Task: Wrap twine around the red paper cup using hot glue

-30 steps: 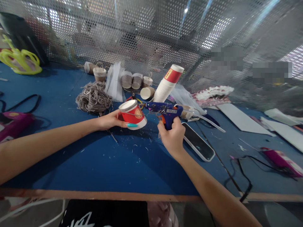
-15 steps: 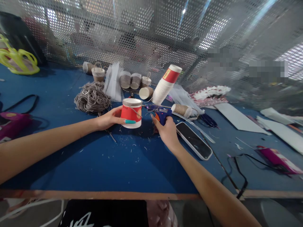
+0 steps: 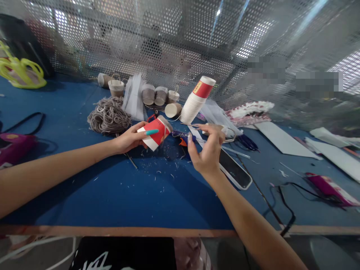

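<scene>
A phone lies just outside the right hand, whose thumb and fingers are spread and free. Beside that thumb, between the hands, rests a partly hidden blue glue gun. The left hand grips a tilted red-and-white cup. Beyond the left lies a cord bundle; beyond the right, a leaning cup stack.

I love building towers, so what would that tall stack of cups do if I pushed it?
The stack of cups would probably tip easily, since it's tall, narrow and looks slanted. It's likely light for its size, as the cups look like paper. They might slide apart, since they seem simply nested.
</scene>
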A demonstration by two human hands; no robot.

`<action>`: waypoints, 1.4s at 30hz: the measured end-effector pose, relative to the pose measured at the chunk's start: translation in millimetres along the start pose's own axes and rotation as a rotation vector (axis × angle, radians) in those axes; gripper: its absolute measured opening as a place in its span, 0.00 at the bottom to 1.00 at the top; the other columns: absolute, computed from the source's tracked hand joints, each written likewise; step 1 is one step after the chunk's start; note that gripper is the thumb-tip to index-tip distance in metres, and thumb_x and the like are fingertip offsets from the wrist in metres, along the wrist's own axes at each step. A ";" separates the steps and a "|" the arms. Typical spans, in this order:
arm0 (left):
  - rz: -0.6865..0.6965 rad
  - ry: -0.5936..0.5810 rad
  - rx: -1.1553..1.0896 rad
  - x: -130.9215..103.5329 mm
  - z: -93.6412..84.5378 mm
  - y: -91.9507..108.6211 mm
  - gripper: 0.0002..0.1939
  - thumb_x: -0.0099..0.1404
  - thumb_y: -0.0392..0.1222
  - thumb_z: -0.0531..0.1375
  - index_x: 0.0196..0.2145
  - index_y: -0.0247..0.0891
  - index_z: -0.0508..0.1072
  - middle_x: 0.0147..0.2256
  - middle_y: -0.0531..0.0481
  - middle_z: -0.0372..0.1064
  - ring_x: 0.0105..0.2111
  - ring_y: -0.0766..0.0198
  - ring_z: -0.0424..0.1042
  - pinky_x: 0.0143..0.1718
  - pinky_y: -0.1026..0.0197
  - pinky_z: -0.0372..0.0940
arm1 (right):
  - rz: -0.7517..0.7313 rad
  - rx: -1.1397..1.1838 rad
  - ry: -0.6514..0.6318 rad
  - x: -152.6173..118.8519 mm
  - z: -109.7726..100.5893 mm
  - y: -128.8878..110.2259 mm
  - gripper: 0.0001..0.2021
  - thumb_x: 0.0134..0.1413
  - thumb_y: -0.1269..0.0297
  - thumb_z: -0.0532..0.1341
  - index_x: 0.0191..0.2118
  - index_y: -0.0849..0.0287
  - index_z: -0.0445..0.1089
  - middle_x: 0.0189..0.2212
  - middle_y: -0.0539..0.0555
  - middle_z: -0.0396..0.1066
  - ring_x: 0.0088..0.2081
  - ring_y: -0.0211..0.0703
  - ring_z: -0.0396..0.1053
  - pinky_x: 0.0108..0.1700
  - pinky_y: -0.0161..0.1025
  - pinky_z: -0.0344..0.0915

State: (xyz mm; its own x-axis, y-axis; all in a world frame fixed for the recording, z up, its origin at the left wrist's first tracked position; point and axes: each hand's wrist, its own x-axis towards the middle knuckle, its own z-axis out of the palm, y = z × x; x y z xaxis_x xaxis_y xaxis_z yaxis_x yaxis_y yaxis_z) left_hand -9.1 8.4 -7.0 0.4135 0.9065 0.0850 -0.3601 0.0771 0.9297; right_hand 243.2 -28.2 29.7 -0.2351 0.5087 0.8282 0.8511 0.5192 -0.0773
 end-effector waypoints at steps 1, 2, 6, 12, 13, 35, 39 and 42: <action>-0.004 0.005 0.003 0.6 -0.9 -1.1 0.26 0.48 0.49 0.71 0.41 0.37 0.69 0.31 0.50 0.71 0.30 0.62 0.72 0.31 0.62 0.66 | -0.090 0.054 0.008 0.5 -1.8 -3.4 0.17 0.56 0.61 0.57 0.49 0.55 0.55 0.49 0.62 0.70 0.51 0.55 0.66 0.53 0.58 0.61; -0.014 0.012 0.002 1.3 -1.6 -1.7 0.25 0.48 0.49 0.71 0.40 0.37 0.69 0.31 0.50 0.71 0.29 0.63 0.72 0.30 0.62 0.65 | -0.167 0.093 0.001 0.7 -3.4 -7.0 0.19 0.55 0.63 0.58 0.51 0.53 0.53 0.51 0.61 0.69 0.54 0.55 0.64 0.55 0.58 0.60; -0.074 0.024 0.013 3.3 -2.2 0.6 0.23 0.51 0.50 0.69 0.41 0.35 0.71 0.30 0.50 0.72 0.27 0.64 0.71 0.28 0.63 0.65 | -0.360 0.160 -0.084 -1.1 -7.2 -18.3 0.23 0.52 0.66 0.58 0.52 0.52 0.49 0.55 0.57 0.69 0.60 0.55 0.57 0.60 0.63 0.51; -0.201 -0.056 0.069 5.8 -2.3 7.9 0.24 0.53 0.50 0.68 0.44 0.34 0.74 0.33 0.46 0.76 0.29 0.62 0.74 0.31 0.61 0.67 | -0.357 0.139 -0.194 -4.8 -7.0 -21.8 0.21 0.54 0.64 0.57 0.52 0.51 0.51 0.55 0.53 0.71 0.62 0.52 0.55 0.64 0.61 0.43; -0.212 -0.048 0.061 6.4 -2.5 8.2 0.24 0.53 0.51 0.68 0.45 0.34 0.74 0.35 0.45 0.76 0.30 0.61 0.74 0.32 0.60 0.68 | -0.349 0.132 -0.209 -5.0 -7.1 -21.7 0.20 0.54 0.63 0.57 0.51 0.51 0.51 0.54 0.53 0.71 0.61 0.52 0.55 0.64 0.61 0.43; -0.316 0.120 0.029 5.0 1.7 18.8 0.20 0.58 0.52 0.61 0.45 0.39 0.74 0.33 0.48 0.75 0.27 0.62 0.71 0.23 0.64 0.61 | -0.362 0.285 -0.083 -4.8 -13.0 -20.1 0.17 0.48 0.65 0.57 0.45 0.49 0.56 0.44 0.50 0.76 0.45 0.48 0.68 0.55 0.55 0.60; -0.304 0.105 0.028 4.8 1.3 18.3 0.21 0.58 0.53 0.60 0.45 0.38 0.74 0.35 0.45 0.76 0.29 0.60 0.72 0.24 0.63 0.62 | -0.290 0.150 -0.242 -4.9 -12.4 -24.0 0.20 0.51 0.62 0.56 0.50 0.50 0.53 0.56 0.54 0.70 0.59 0.53 0.61 0.62 0.61 0.49; -0.308 0.121 0.036 3.8 1.9 19.4 0.21 0.58 0.53 0.60 0.45 0.37 0.74 0.34 0.45 0.76 0.27 0.60 0.71 0.24 0.63 0.62 | -0.285 0.103 -0.312 -5.2 -11.8 -25.0 0.18 0.52 0.61 0.55 0.50 0.51 0.55 0.56 0.53 0.70 0.62 0.54 0.57 0.66 0.61 0.43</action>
State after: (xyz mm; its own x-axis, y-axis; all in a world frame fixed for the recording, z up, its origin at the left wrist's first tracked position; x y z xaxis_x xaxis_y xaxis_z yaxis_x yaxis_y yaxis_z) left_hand -13.0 12.5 12.0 0.3949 0.8858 -0.2437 -0.2028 0.3428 0.9173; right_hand 228.7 -52.0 33.9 -0.5978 0.5098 0.6186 0.6840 0.7269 0.0619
